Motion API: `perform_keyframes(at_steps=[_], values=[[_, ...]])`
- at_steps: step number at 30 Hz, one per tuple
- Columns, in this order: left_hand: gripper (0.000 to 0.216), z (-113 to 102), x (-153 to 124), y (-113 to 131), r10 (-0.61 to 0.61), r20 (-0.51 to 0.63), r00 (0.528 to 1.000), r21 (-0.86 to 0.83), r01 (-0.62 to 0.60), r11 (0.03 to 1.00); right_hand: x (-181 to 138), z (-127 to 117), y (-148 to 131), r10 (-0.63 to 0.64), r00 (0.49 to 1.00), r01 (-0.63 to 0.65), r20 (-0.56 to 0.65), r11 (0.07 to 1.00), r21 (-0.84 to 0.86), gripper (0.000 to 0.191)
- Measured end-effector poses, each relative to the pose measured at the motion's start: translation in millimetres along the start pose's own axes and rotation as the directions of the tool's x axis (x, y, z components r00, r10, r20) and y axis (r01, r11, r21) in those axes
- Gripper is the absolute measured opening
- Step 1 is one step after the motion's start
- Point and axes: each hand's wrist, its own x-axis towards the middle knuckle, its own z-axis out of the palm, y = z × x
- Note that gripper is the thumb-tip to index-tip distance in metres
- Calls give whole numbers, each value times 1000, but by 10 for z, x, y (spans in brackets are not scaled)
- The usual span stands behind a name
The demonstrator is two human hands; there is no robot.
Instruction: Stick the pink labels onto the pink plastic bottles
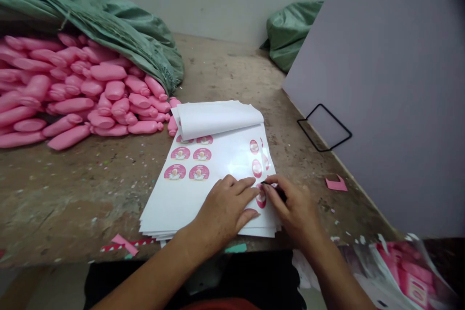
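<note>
A stack of white sticker sheets (189, 193) lies on the worn table, its top sheet bearing round pink labels (199, 172). My left hand (225, 206) presses flat on the sheet, fingers spread. My right hand (292, 206) pinches a small dark tool (276, 190) at a pink sticker (260, 197) near the sheet's right edge. A peeled backing sheet (218, 117) is folded back at the far end of the stack.
A heap of pink plastic bottles (72, 92) spills from a green sack (119, 29) at the left. Another green sack (290, 34) sits at the back. A grey board (395, 82) stands at the right with a black wire loop (325, 128). Pink scraps (336, 184) lie about.
</note>
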Motion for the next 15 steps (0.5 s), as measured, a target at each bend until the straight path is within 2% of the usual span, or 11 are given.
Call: perform_keyframes(at_steps=[3,6,15], values=[[35,18,-16,-10,19,-6,1000,16,-19,1000,-12,-47,54,10,999,-14,-48,997,-82,14],[36,30,-24,-15,15,-5,1000,30,-15,999,-37,-37,91,-32,999,28,-24,987,-161,13],[38,37,-22,-24,16,6,1000,34,-16,999,-55,49,72,-83,993,68,-79,982,-179,12]])
